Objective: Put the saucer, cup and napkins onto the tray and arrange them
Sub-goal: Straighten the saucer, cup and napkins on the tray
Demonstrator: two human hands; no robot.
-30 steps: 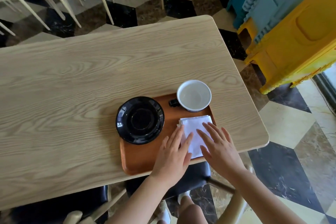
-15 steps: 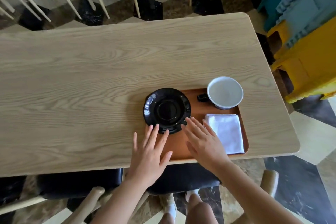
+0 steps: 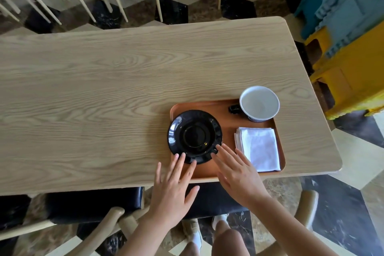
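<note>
Arranging step, I judge. Saucer (image 3: 195, 136) overhangs tray (image 3: 207, 169) left edge; cup (image 3: 259, 103) far-right corner, napkins (image 3: 257, 148) near-right. Left hand (image 3: 173, 189) and right hand (image 3: 239, 174) splayed, grasping nothing, fingertips at saucer's near rim. Next: nudge it rightward.

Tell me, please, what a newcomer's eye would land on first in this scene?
Most likely the glossy black saucer at the left end of the orange tray, its edge overhanging the tray's rim, with both open hands, left hand and right hand, reaching its near edge. Next, the white-lined cup in the tray's far right corner and the folded white napkins just in front of it.
</note>
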